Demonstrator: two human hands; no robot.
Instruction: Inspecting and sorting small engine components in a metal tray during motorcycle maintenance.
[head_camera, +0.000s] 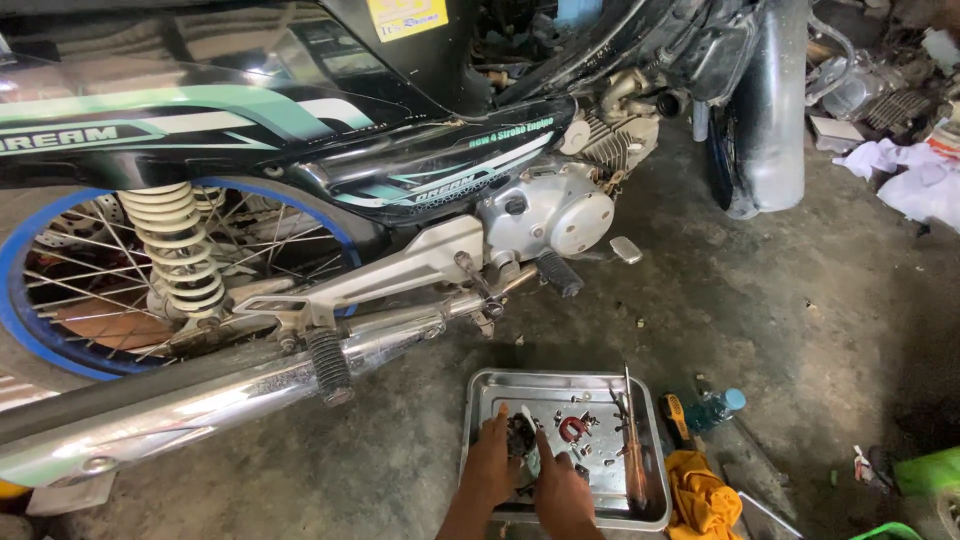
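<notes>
Over the metal tray, both hands' fingers pinch a small dark part.

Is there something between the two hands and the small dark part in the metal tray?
Nothing visible. The left hand and right hand already meet at the small dark part inside the metal tray. Loose bits and a long tool lie to the right, apart.

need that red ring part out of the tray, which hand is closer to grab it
Probably the right hand: it lies nearer the red ring part in the metal tray, with open tray floor between. The left hand is farther left, its fingers on a small dark part.
</notes>
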